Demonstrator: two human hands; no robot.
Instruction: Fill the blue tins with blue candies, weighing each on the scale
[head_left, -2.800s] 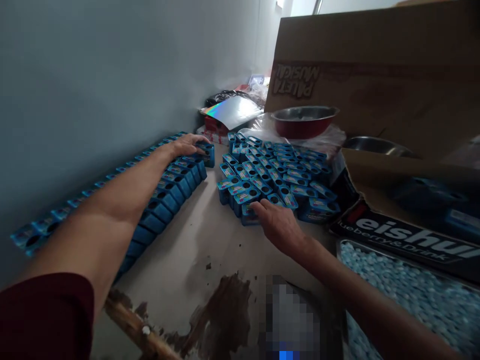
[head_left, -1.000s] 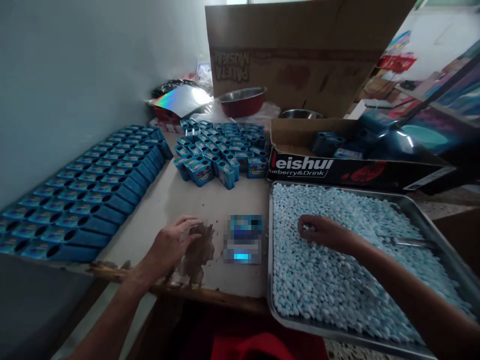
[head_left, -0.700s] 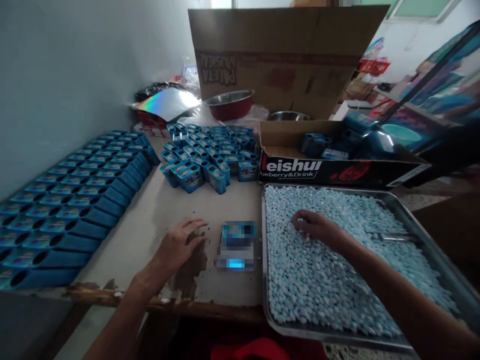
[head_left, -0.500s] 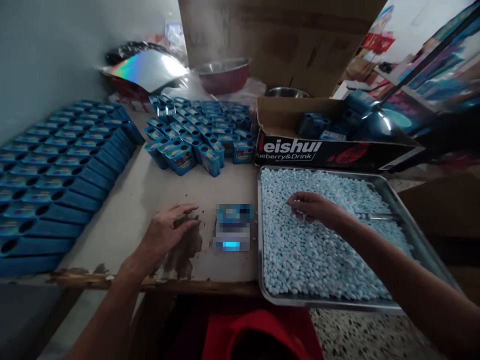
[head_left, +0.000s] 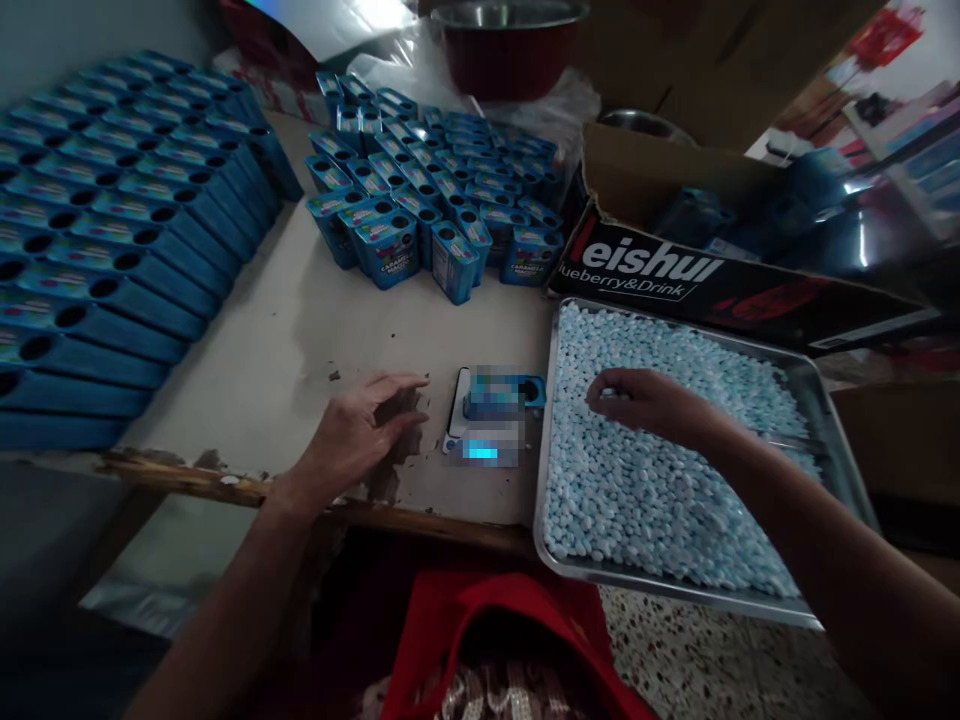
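My left hand [head_left: 358, 432] lies flat on the worn table top [head_left: 300, 330], fingers apart, holding nothing. Just to its right a small white scale [head_left: 454, 420] carries a blue box, partly blurred. My right hand [head_left: 646, 404] is curled over a metal tray [head_left: 675, 592] filled with pale blue candies [head_left: 637, 500], and a few candies are pinched at its fingertips. Many flat-lying blue boxes [head_left: 112, 220] form rows on the left. A cluster of upright open blue boxes [head_left: 435, 200] stands at the middle back.
A black cardboard box [head_left: 652, 275] with blue packs inside sits behind the tray. A red metal bowl [head_left: 510, 40] and clear plastic stand at the back. The table's chipped wooden front edge [head_left: 225, 485] runs below my left hand. Something red [head_left: 510, 640] lies under the table.
Both hands came back from the far blue boxes to the near edge. The right hand went into the candy tray; the left settled beside the scale. The view has tilted down.
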